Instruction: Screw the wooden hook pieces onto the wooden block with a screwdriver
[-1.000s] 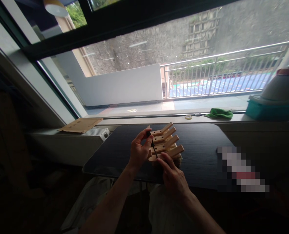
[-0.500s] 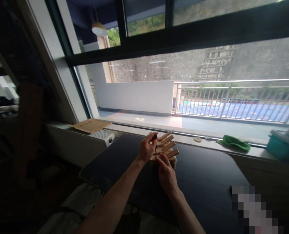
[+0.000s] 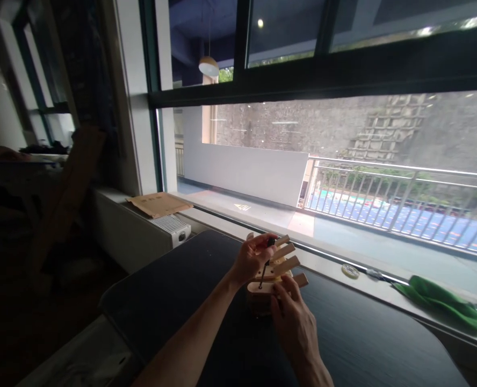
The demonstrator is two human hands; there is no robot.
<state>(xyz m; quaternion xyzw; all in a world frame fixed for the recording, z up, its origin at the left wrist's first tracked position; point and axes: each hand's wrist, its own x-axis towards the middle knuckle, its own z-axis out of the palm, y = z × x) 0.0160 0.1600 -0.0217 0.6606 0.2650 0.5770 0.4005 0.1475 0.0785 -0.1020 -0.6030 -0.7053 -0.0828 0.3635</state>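
My right hand [image 3: 297,328] hides the near end of the wooden rack [image 3: 282,257] — grip or mere touch, I cannot tell. The tip of the driver [image 3: 265,264], pinched in my left hand [image 3: 251,259], is too small to make out.

Both bare forearms reach forward. The left hand [image 3: 251,262] is raised at the left side of the wooden rack [image 3: 287,264], with thumb and fingers pinched around a thin screwdriver [image 3: 264,267]. The right hand [image 3: 297,322] lies knuckles-up at the rack's near end, its fingertips touching it; whether they grip is unclear.

Dark table [image 3: 174,290], wide window [image 3: 303,161], hanging lamp [image 3: 208,66], daylight
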